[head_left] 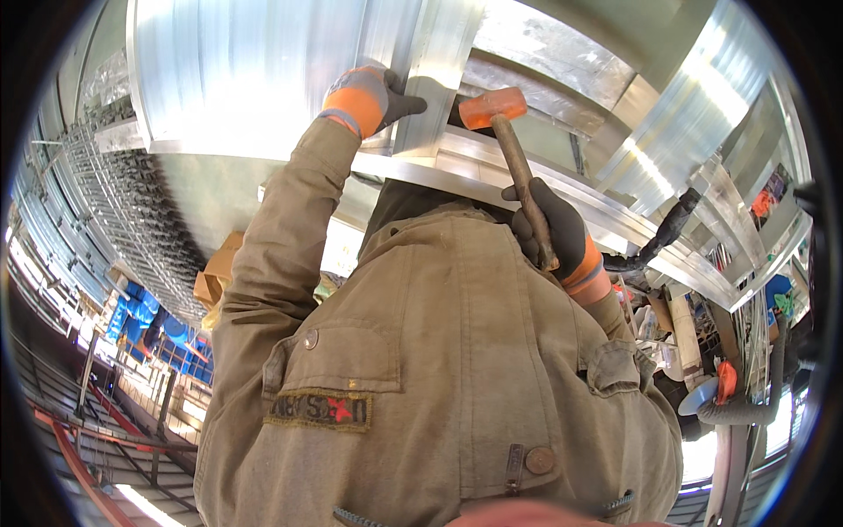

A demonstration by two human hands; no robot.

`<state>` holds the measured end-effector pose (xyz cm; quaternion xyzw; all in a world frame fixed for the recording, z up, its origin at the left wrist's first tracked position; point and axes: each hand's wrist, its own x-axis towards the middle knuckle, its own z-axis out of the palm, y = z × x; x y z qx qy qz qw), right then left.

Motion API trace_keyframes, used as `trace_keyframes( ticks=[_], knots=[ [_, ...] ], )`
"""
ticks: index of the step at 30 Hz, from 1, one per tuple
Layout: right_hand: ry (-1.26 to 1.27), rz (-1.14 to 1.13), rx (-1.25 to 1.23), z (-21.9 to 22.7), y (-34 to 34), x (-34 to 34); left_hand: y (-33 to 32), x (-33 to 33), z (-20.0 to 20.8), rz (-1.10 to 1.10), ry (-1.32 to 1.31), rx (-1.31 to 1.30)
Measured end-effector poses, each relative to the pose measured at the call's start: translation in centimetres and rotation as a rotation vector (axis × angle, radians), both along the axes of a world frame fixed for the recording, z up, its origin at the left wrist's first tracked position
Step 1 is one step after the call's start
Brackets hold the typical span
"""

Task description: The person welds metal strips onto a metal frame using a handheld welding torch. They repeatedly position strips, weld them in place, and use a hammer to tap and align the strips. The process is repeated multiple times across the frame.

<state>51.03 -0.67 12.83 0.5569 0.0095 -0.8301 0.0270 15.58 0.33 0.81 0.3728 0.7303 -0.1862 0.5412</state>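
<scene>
My left hand [367,98], in an orange and grey work glove, lies on a large shiny sheet-metal panel [237,75] with its thumb spread away to the right. Part of its fingers is out of sight behind the back of the glove. In my gloved right hand [565,227] is a mallet [516,162], gripped low on its wooden handle. The mallet's orange head points up and stands over a gap beside the panel, near a narrow metal strip [426,97]. Whether the head touches anything I cannot tell.
A pale metal frame rail [457,180] runs between me and the panel. On the right are another ribbed metal sheet [694,97], a black cable [672,224] and a grey hose [746,408]. Racks of metal profiles [132,202] and a cardboard box [218,272] stand at left.
</scene>
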Motion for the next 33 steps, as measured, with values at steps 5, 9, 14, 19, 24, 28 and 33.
trace_keyframes(
  ticks=[5, 9, 14, 19, 24, 28, 33],
  knots=[
    [-0.411, 0.475, 0.803, 0.5, 0.5, 0.7, 0.1, 0.0, 0.4, 0.003, -0.026, 0.018],
    [-0.839, 0.598, 1.338, -3.4, -0.4, 1.1, 0.6, 0.3, 1.5, -0.017, -0.013, 0.008],
    [-1.002, 0.574, 1.349, -6.6, -2.9, 1.9, 1.1, 0.6, 2.1, -0.028, 0.007, -0.01],
    [-1.087, 0.567, 1.35, -7.7, -5.2, 2.5, 0.6, 0.2, 0.8, 0.004, -0.044, 0.016],
    [-1.088, 0.657, 1.38, -7.7, -5.6, 3.2, 0.2, 0.0, 0.2, -0.007, -0.074, 0.043],
    [-1.115, 0.707, 1.407, -6.0, -5.6, 5.0, -0.3, 0.7, 0.6, 0.002, 0.023, 0.087],
    [-1.582, 0.709, 1.774, -4.2, -0.5, 17.1, -1.1, 1.4, 0.0, -0.027, 0.107, 0.226]
  ],
)
